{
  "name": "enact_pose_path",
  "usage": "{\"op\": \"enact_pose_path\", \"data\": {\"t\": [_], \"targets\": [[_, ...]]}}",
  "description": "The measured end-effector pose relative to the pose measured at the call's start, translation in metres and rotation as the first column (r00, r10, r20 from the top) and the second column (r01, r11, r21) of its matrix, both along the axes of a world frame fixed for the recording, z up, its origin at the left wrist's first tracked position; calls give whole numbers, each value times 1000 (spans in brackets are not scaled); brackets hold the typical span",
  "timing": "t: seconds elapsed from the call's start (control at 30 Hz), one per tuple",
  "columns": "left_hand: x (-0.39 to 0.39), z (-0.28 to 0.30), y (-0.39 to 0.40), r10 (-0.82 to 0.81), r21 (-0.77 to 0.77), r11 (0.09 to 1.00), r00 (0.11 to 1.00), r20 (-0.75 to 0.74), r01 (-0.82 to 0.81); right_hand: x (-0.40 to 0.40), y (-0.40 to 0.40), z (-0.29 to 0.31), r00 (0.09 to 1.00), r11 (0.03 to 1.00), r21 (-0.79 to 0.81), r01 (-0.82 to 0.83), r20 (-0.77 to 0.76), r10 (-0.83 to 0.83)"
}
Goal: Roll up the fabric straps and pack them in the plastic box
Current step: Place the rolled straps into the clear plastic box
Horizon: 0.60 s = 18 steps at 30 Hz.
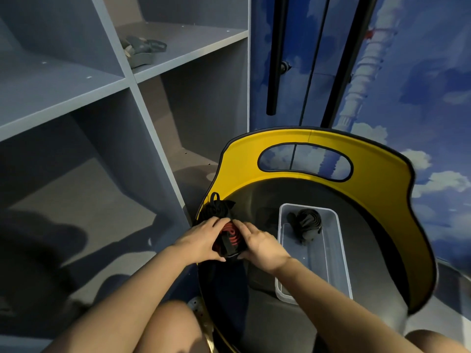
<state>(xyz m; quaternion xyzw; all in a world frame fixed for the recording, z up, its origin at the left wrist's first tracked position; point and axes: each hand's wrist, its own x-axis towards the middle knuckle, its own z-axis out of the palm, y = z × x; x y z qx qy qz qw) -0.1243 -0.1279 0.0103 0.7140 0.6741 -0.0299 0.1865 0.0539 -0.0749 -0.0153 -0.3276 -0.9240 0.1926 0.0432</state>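
A rolled red and black strap [230, 238] sits between both my hands above the left side of the chair seat. My left hand [201, 239] grips its left side, fingers curled over the top. My right hand [260, 244] holds its right side. Just beyond the hands lies a heap of loose black straps [216, 207] at the seat's left edge. The clear plastic box [336, 240] stands on the seat to the right. One rolled black strap [307, 222] lies in its far end.
The box and straps rest on a black chair seat with a yellow backrest [369, 169]. Grey shelving [142, 103] stands to the left; grey straps [142, 48] lie on an upper shelf. A blue cloud-print wall and black poles are behind the chair.
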Motion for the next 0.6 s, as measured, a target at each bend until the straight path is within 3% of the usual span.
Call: {"op": "enact_pose_path", "data": {"t": [0.3, 0.6], "targets": [[76, 36, 38, -117, 180, 978, 990, 82, 101, 83, 28, 41, 989, 987, 61, 149, -8, -149], [152, 12, 61, -153, 81, 987, 974, 168, 141, 154, 30, 21, 950, 951, -20, 309, 53, -307]]}}
